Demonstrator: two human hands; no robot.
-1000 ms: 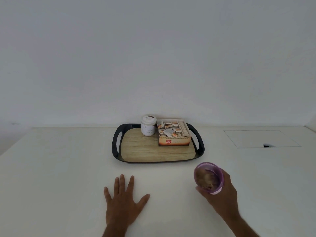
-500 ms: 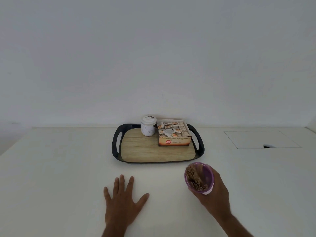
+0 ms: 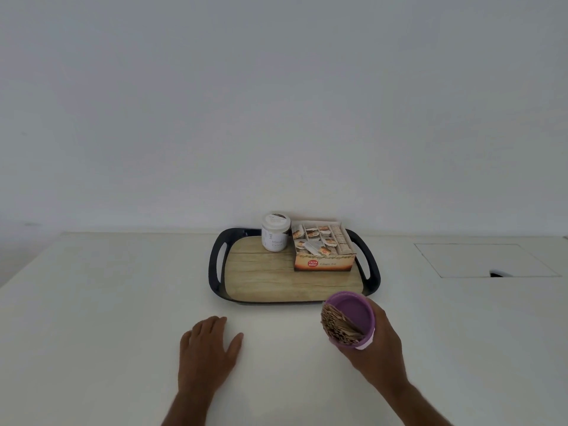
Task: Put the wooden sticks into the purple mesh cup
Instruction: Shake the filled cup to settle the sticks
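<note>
Purple mesh cup (image 3: 350, 319), wooden sticks (image 3: 338, 325) inside, has tipped further leftward over the desk (image 3: 107, 302), gripped by right hand (image 3: 379, 342). Left hand (image 3: 209, 348), previously flat, now loosely curled, empty. Likely spill before refilling.

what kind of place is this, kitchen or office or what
Probably a home or office tea corner, though that is uncertain: a plain white table against a bare wall, with a serving tray holding an open tea bag box and a white jar.

The tray (image 3: 215, 265) lies far centre on the table (image 3: 92, 302); on it, the jar (image 3: 275, 232) stands left of the box (image 3: 322, 250); nearer, the cup (image 3: 353, 315), sticks (image 3: 338, 327) in it, lies right of the left hand (image 3: 209, 352).
</note>
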